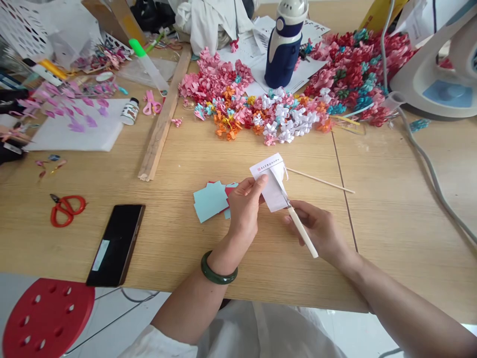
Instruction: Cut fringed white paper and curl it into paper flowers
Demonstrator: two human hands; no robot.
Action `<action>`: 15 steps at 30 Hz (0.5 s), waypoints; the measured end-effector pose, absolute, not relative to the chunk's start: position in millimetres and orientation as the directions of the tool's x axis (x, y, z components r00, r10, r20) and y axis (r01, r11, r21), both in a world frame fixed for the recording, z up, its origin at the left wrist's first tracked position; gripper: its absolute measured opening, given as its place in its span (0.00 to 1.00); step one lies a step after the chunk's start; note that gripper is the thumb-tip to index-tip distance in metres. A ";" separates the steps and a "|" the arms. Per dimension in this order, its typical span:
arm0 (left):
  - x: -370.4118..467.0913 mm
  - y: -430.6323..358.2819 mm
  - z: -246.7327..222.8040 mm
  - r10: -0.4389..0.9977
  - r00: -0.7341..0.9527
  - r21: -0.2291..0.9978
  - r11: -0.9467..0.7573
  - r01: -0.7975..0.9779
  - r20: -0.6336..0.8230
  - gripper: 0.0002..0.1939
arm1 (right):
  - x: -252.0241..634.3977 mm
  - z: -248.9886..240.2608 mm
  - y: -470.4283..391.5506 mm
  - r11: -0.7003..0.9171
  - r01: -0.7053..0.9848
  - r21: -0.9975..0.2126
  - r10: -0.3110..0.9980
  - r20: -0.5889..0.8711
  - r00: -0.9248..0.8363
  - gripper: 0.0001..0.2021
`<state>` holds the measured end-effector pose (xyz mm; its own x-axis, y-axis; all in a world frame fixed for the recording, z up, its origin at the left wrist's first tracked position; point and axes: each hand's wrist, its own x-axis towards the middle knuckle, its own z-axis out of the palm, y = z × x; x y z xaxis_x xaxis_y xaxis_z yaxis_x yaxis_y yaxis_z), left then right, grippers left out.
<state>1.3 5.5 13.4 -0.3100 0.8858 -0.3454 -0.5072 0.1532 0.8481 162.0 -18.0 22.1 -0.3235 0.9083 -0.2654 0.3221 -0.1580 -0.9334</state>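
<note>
My left hand (244, 206) pinches a small white card (274, 196) between thumb and fingers, and a line of dark printed characters runs along its top edge. A narrow curled strip stands off the card's right side. In my right hand (316, 226) is a pair of white-handled scissors (302, 232), seen edge-on, with the metal blades at the card. The fingers of that hand are partly hidden behind the handle. Light blue paper pieces (210, 201) lie beside my left hand, with some red paper among them. Beyond the card, a thin stick (322, 180) rests on the table.
Heaps of pink paper flowers (212, 74), white ones (290, 117) and red ones (350, 64) surround a blue bottle (283, 54). A wooden strip (166, 114), red-handled scissors (67, 210) and a phone (116, 243) lie leftward. A grey cable (432, 164) crosses the right side.
</note>
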 end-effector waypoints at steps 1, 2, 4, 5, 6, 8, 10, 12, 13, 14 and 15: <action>1.3 5.6 13.5 0.887 -0.306 0.847 0.154 -0.510 -0.345 0.18 | 161.9 22.0 -18.0 -0.160 0.324 -0.932 0.909 -0.267 -0.319 0.28; 1.3 5.8 14.0 0.889 -0.301 0.845 0.156 -0.512 -0.346 0.18 | 161.9 21.9 -17.8 -0.162 0.326 -0.931 0.910 -0.269 -0.315 0.28; 1.6 5.8 16.1 0.895 -0.277 0.837 0.168 -0.520 -0.351 0.17 | 161.8 21.2 -16.9 -0.160 0.323 -0.933 0.914 -0.264 -0.308 0.27; 2.0 5.6 17.2 0.898 -0.262 0.833 0.175 -0.525 -0.354 0.17 | 161.9 20.7 -16.2 -0.158 0.316 -0.935 0.918 -0.257 -0.303 0.26; 2.4 5.4 18.1 0.902 -0.245 0.829 0.184 -0.528 -0.356 0.18 | 162.0 20.0 -15.5 -0.155 0.309 -0.938 0.922 -0.250 -0.297 0.25; 3.4 4.6 18.6 0.911 -0.211 0.826 0.199 -0.527 -0.354 0.18 | 162.4 18.5 -13.8 -0.153 0.297 -0.943 0.928 -0.240 -0.284 0.24; 4.0 3.9 17.6 0.920 -0.199 0.834 0.193 -0.516 -0.336 0.17 | 163.1 18.0 -12.5 -0.154 0.288 -0.945 0.931 -0.237 -0.279 0.22; 3.6 3.6 16.2 0.924 -0.210 0.842 0.177 -0.509 -0.321 0.14 | 164.0 19.1 -11.7 -0.154 0.280 -0.947 0.924 -0.239 -0.298 0.22; 2.7 3.8 15.8 0.920 -0.226 0.844 0.170 -0.508 -0.321 0.13 | 164.6 20.2 -11.6 -0.154 0.276 -0.949 0.918 -0.241 -0.315 0.21; 1.5 4.3 15.7 0.912 -0.243 0.845 0.170 -0.507 -0.330 0.13 | 165.3 21.5 -11.5 -0.154 0.271 -0.950 0.911 -0.243 -0.333 0.21; -0.1 5.1 16.0 0.903 -0.260 0.844 0.175 -0.507 -0.343 0.13 | 166.0 22.8 -11.5 -0.157 0.267 -0.951 0.903 -0.247 -0.351 0.21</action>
